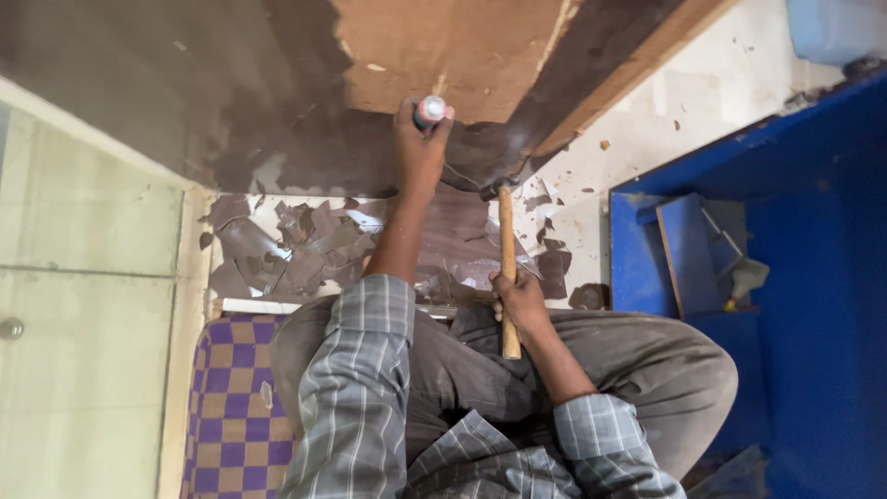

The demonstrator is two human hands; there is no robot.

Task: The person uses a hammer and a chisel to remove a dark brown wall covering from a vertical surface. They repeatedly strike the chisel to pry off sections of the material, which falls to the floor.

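The left hand (422, 139) is stretched out ahead, fingers wrapped tight around a short tool with a red and white handle (431, 111), its end pressed against the dark sheet (277, 102) where that sheet meets a bare brown board (443, 55). What kind of tool it is cannot be told, since the working end is hidden behind the fist. The right hand (519, 298) is closed around the lower part of a hammer's wooden handle (507, 268); the hammer head (496, 188) rests low against the dark sheet, just right of the left wrist. Broken dark flakes (305, 245) lie scattered on the white floor (647, 120) between the sheet and the person's knees. A purple and tan checked mat (236, 397) lies under the left leg. A blue cabinet (813, 277) stands to the right, well apart from both hands.
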